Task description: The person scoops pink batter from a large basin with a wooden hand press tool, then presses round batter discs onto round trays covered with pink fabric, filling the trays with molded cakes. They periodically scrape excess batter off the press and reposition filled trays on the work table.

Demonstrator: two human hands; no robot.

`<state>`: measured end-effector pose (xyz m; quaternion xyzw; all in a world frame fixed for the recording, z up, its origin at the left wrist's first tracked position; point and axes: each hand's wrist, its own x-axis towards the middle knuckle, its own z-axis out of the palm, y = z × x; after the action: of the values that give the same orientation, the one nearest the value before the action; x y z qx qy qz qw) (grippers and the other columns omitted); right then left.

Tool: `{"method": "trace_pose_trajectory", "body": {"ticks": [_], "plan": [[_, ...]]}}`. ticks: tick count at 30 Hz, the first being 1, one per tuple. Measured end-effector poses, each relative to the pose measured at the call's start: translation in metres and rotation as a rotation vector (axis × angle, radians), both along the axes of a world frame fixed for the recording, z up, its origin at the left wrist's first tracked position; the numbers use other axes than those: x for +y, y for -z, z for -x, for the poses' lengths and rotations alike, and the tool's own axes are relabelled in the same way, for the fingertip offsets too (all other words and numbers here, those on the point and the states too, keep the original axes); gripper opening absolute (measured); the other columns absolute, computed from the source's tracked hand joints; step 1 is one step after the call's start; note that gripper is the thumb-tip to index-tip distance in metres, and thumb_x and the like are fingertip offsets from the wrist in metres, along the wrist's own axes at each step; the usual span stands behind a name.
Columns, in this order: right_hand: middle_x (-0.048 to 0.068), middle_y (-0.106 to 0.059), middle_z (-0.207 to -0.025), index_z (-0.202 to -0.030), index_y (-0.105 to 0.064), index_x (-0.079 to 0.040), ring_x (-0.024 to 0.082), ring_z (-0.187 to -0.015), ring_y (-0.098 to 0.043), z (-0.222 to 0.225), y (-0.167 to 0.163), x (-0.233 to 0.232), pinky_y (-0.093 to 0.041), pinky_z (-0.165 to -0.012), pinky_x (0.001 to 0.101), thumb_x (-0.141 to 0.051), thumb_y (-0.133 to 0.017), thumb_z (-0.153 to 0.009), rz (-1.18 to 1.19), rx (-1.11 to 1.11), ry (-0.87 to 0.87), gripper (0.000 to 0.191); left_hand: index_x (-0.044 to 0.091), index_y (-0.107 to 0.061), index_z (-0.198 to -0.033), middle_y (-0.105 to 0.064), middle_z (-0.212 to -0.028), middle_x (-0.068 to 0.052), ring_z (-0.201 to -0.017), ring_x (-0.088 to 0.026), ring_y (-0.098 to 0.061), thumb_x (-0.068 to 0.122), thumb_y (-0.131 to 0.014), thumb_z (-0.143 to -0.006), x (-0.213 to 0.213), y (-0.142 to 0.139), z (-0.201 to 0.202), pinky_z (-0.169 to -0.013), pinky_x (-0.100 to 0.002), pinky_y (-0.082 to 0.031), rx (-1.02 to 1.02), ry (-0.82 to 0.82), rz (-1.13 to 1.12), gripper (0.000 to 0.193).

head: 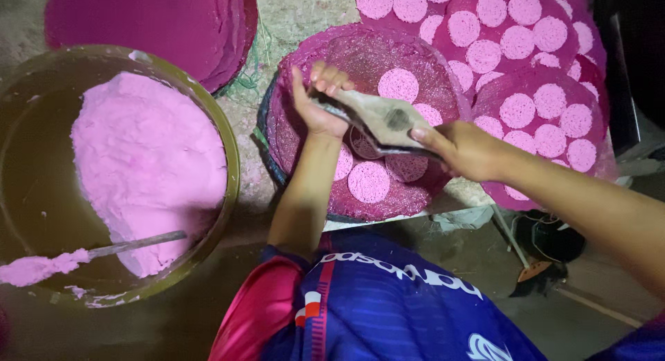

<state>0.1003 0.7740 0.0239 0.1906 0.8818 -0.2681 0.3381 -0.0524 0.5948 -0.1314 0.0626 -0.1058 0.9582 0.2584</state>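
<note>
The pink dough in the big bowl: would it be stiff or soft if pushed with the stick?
The pink dough probably yields softly: its surface looks lumpy and moist. It seems sticky, since a clump clings to the stick. It likely feels heavy, because the mass fills much of the bowl.

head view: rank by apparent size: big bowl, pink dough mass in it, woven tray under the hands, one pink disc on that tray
1. Big bowl
2. Woven tray, partly hidden by the hands, so its place against the dough is unsure
3. Pink dough mass
4. Pink disc, clearly smallest
</note>
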Motion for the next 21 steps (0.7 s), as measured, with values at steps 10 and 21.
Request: {"method": "trace_pose_trajectory", "body": {"ticks": [10, 21], "plan": [[0.025, -0.068, -0.076, -0.109, -0.072, 0.002, 0.04, -0.075, -0.071, 0.009, 0.008, -0.01, -0.053, -0.076, 0.0528, -0.061, -0.044, -0.099, -0.075, 0.349, -0.091, 0.07, 0.018, -0.046, -0.079, -0.036, -0.065, 0.007, -0.06, -0.01, -0.039, 0.054, -0.045, -0.103, -0.005, -0.028, 0.032, -0.068, -0.032, -0.044, 0.089, -0.081, 0.147, 0.043], [0.022, -0.066, -0.066, -0.097, -0.071, 0.005, 0.035, -0.064, -0.071, 0.008, 0.005, -0.005, -0.056, -0.067, 0.0501, -0.055, -0.039, -0.106, -0.025, 0.038, 0.028, 0.068, 0.018, -0.044, -0.073, -0.036, -0.062, 0.006, -0.056, -0.011, -0.038, 0.05, -0.043, -0.1, 0.0, -0.023, 0.01, -0.063, -0.033, -0.039, -0.13, -0.039, 0.174, 0.042]]}}
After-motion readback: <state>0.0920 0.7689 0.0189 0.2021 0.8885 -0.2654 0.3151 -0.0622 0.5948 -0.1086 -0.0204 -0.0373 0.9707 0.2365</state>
